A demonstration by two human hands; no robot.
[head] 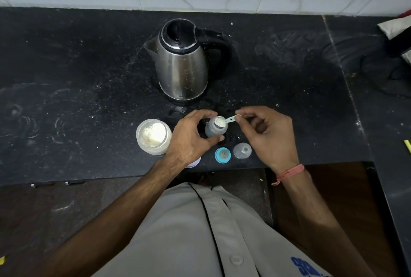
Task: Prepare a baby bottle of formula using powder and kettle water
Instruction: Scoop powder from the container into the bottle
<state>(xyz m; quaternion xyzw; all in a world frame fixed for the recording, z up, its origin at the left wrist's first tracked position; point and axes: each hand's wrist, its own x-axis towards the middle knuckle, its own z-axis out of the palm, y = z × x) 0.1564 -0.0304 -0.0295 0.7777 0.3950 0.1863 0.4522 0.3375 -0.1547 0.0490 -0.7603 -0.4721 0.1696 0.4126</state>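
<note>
Before us the dark table (66, 98) carries everything, and at its back stands the steel kettle (182, 60), lid down and untouched for now, its spout turned to our left. Nearer to us, on the left, sits the open jar of powder (153, 136), still holding a good heap. Our left hand (191, 136) curls round the small bottle (215, 129), gripping it upright between the jar and our right hand (269, 134). The right hand pinches the handle of a little scoop (231, 118), whose bowl rests over the bottle's open mouth with powder in it. Just in front of the bottle lie the blue teat ring (222, 154) and the clear cap (242, 151), side by side and apart from the bottle. We judge that we are midway through dosing: the bottle is opened and powder is going in, though we cannot tell how many scoops are in or whether water is already inside. Left to do, it seems, are pouring from the kettle if needed, screwing on the ring, capping and shaking.
</note>
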